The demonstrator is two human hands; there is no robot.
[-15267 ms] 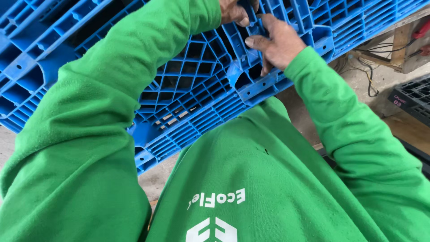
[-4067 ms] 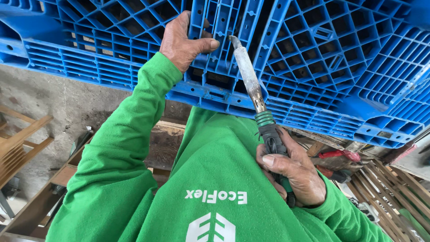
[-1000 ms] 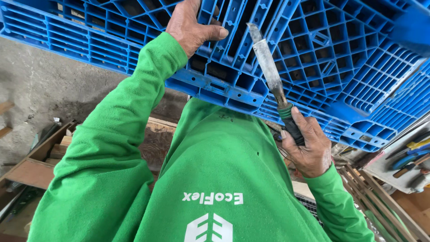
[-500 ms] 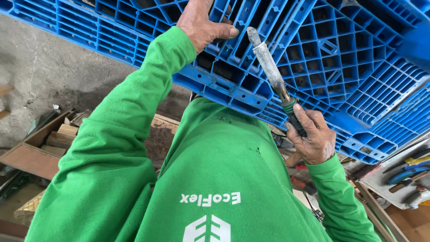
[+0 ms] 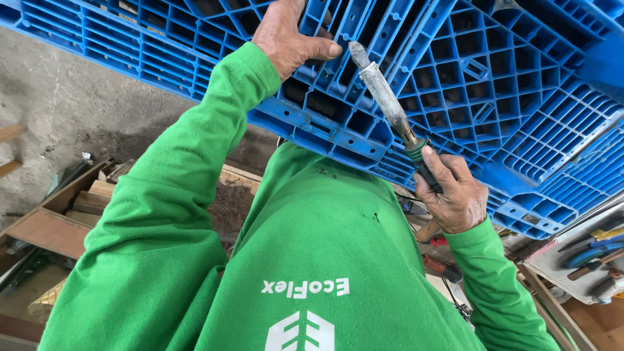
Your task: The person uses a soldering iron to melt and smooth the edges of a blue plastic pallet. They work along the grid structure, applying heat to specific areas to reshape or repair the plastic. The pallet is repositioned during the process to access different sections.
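A big blue plastic pallet [image 5: 494,78] with a grid of ribs fills the top of the view, tilted up in front of me. My left hand [image 5: 286,36] reaches up in a green sleeve and grips one of its ribs, thumb pointing right. My right hand [image 5: 452,195] holds a soldering iron [image 5: 383,94] by its black handle. The iron has a green collar and a long grey metal shaft. Its tip points up and left, just beside my left thumb and against the pallet's ribs.
My green shirt [image 5: 325,260] fills the lower middle. Wooden boards and a pallet frame [image 5: 58,214] lie on the concrete floor at the left. A tray of hand tools [image 5: 591,253] sits at the right edge. A red-handled tool [image 5: 442,266] lies under my right hand.
The iron's tip has moved left, closer to my left thumb on the pallet. My left hand has kept its grip on the rib. The view has shifted slightly.
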